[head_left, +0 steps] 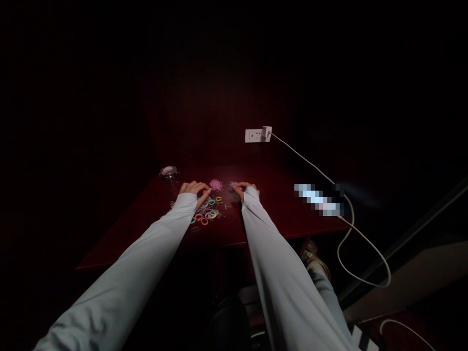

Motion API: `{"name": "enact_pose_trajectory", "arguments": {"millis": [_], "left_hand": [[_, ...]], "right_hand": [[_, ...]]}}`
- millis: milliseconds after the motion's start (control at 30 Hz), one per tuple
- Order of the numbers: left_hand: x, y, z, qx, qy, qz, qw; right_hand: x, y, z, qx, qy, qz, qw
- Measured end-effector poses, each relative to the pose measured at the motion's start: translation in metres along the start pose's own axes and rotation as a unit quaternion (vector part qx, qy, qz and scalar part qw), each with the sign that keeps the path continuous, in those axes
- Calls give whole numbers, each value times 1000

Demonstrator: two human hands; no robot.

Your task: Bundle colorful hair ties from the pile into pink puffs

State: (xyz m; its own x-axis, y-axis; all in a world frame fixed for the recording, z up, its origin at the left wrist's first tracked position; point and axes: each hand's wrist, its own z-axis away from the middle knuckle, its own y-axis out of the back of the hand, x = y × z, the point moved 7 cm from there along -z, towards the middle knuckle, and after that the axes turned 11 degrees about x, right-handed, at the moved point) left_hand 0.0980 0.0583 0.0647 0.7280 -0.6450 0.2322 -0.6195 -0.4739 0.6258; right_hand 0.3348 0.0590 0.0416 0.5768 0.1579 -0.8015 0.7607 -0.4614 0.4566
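My left hand [196, 189] rests low over the table, with thumb and forefinger closed together at the edge of a pink pile of what look like small elastic bands [216, 185]. Whatever sits in that pinch is too small to name. Across from it, the fingers of my right hand [247, 188] are pinched beside a small lilac heap [233, 185]; what they hold, if anything, is hidden. Loose coloured hair ties [204, 221] lie scattered in front of my left hand and partly under its sleeve.
The dark red table [270, 214] stands against a wall with a power socket [253, 136]. A clear round container [168, 172] with pink content sits back left. From a white charger [266, 131], a white cable [303, 158] runs to a blurred bright device [317, 199] at right.
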Motion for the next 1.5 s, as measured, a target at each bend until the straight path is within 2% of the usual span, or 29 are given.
{"name": "enact_pose_trajectory", "arguments": {"millis": [67, 100, 133, 300, 500, 667, 867, 967, 1100, 1267, 1500], "left_hand": [[-8, -1, -2, 9, 21, -5, 1000], [-11, -1, -2, 13, 32, -7, 999], [-14, -1, -3, 17, 40, -8, 999], [-18, -2, -2, 29, 54, -2, 998], [-15, -2, -1, 15, 54, 1, 998], [-16, -4, -1, 3, 66, -10, 998], [-20, -14, 0, -23, 77, -2, 997], [-15, -11, 0, -19, 87, -8, 996], [-7, -8, -1, -29, 103, -26, 994], [-10, -8, -2, -53, 118, -25, 991], [-9, -4, -2, -33, 129, -26, 991]], "right_hand": [[3, 20, 4, 84, -29, 128, 988], [3, 27, 6, 109, -46, 173, 978], [2, 29, 8, 109, -53, 198, 973], [1, 25, 7, 87, -47, 231, 968], [6, 20, 4, 76, -28, 242, 967], [-8, 13, 6, 67, 10, 237, 969], [-41, -25, 9, 0, 101, 267, 958], [-48, -41, 7, -20, 125, 284, 951], [-45, -43, 3, -12, 100, 299, 949], [-40, -39, 2, -11, 71, 287, 955], [-35, -35, 4, -3, 45, 262, 964]]}}
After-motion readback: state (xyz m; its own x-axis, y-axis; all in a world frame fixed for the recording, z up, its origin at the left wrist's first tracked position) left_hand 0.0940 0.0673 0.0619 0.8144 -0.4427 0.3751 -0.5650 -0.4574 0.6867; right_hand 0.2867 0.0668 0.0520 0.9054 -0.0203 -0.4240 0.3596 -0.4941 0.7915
